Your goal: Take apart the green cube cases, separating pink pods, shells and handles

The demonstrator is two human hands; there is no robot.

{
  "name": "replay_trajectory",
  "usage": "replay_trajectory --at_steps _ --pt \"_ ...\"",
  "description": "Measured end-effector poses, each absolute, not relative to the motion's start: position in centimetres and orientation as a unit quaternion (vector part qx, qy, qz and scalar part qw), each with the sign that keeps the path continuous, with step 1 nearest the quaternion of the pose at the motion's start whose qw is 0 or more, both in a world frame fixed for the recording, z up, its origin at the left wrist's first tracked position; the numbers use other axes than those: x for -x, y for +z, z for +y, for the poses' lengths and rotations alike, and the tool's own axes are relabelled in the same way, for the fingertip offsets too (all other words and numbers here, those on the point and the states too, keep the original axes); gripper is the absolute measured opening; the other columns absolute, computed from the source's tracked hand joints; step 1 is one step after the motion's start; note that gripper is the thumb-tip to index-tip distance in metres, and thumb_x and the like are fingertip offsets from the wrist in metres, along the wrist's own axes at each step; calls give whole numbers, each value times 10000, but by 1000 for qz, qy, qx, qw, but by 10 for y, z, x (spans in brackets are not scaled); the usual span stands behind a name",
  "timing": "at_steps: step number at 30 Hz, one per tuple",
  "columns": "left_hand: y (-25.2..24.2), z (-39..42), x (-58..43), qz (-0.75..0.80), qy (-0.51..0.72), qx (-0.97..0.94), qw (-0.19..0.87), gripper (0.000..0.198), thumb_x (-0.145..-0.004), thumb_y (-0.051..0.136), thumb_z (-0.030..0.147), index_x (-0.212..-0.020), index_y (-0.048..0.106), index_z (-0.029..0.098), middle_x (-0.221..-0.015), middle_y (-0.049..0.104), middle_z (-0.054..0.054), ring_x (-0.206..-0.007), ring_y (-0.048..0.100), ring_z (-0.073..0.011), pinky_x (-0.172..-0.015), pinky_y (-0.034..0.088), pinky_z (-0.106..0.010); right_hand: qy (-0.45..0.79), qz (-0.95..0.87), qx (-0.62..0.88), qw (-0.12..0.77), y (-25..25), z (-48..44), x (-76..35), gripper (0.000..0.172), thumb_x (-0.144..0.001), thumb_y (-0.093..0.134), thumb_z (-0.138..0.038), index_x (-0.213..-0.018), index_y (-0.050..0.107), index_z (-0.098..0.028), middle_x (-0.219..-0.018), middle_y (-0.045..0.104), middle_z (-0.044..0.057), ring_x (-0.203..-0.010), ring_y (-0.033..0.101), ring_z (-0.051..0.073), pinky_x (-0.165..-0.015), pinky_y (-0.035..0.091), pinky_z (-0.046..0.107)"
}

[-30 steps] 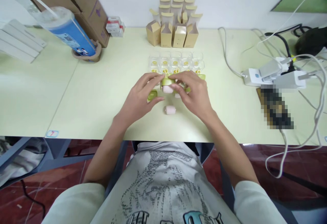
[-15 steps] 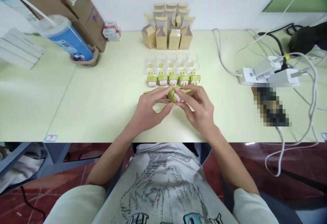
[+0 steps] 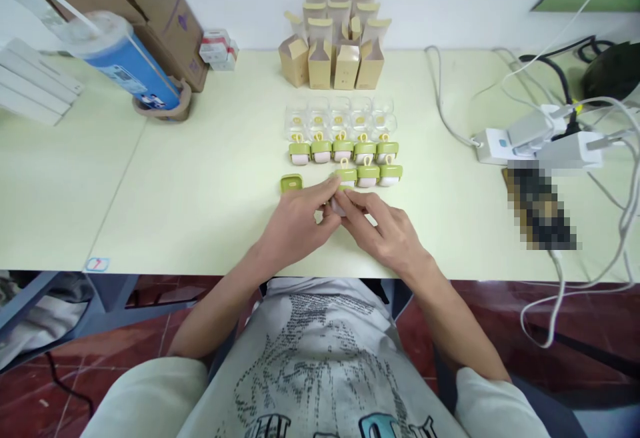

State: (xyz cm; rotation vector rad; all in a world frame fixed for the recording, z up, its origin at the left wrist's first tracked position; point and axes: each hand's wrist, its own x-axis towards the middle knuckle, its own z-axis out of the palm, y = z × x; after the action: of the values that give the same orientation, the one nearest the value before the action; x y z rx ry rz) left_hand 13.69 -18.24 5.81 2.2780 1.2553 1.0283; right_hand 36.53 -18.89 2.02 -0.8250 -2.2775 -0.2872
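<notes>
My left hand [image 3: 303, 221] and my right hand [image 3: 383, 228] meet over the table, fingertips pinched together on a small green-framed roller [image 3: 338, 207] with a pinkish-white body. Fingers cover most of it. Just beyond the fingertips stands a short row of similar green-framed rollers [image 3: 369, 176], each with a pale loop on top. Behind them runs a longer row of the same rollers [image 3: 343, 151]. A separate green cover [image 3: 291, 183] lies by itself beyond my left hand.
Clear plastic covers [image 3: 338, 118] line up behind the rollers. Farther back stand several open cardboard boxes [image 3: 320, 73]. At left are a blue cup [image 3: 133, 71] in a carrier and a brown carton [image 3: 173, 31]. A power strip [image 3: 500, 146] with cables sits at right.
Both hands have come slightly nearer to me and lower with the roller, which is now more covered by fingers. The front row and the separate green cover show more fully.
</notes>
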Motion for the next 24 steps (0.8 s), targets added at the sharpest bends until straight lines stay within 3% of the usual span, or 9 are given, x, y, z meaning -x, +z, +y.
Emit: replay_trajectory --at_steps 5,9,11,13,18,21,24 --pt "59 -178 -128 418 320 -832 176 482 -1044 597 132 -1466 820 206 -1417 893 -101 -1118 910 -236 -960 734 -337 -134 -889 303 316 18 -188 -368 590 -1159 698 -124 -1735 614 -221 -1307 880 166 -1093 904 288 -767 808 373" --pt "59 -177 -124 404 299 -846 178 447 -1052 590 112 -1423 826 194 -1351 913 -102 -1103 914 -242 -953 734 -346 -181 -890 256 330 24 -187 -365 511 -1134 750 -112 -1640 690 -144 -1213 904 159 -1004 901 266 -728 788 350" --pt "60 -176 -121 407 287 -847 185 438 -1046 603 111 -1403 836 212 -1321 922 -84 -1057 915 -231 -943 731 -339 -171 -889 259 337 24 -187 -365 522 -1124 773 -123 -1639 698 -162 -1213 906 153 -998 898 264 -743 784 352" --pt "64 -175 -117 404 295 -843 198 443 -1065 624 143 -1449 827 227 -1378 908 -77 -1103 913 -228 -1003 732 -345 -135 -880 290 350 24 -187 -366 511 -1128 788 -172 -1629 713 -237 -1235 903 137 -993 896 265 -774 786 371" --pt "71 -168 -109 335 323 -855 230 474 -1169 690 278 -1641 721 245 -1668 761 -96 -1551 741 -253 -1318 620 -404 -28 -826 342 448 30 -184 -367 446 -1109 833 -256 -1539 718 -284 -1292 869 155 -1146 871 318 -835 793 442" --pt "68 -164 -105 354 336 -849 206 419 -1173 729 291 -1590 747 260 -1633 765 -109 -1534 732 -252 -1311 620 -421 66 -799 356 481 40 -183 -369 402 -1108 826 -270 -1494 713 -275 -1332 852 149 -1228 849 314 -764 782 402" --pt "62 -158 -100 393 335 -841 160 379 -1158 734 246 -1535 771 232 -1554 793 -129 -1436 758 -275 -1232 653 -452 123 -802 408 418 47 -182 -380 304 -1122 814 -347 -1411 752 -273 -1278 864 121 -1146 850 303 -770 759 404"
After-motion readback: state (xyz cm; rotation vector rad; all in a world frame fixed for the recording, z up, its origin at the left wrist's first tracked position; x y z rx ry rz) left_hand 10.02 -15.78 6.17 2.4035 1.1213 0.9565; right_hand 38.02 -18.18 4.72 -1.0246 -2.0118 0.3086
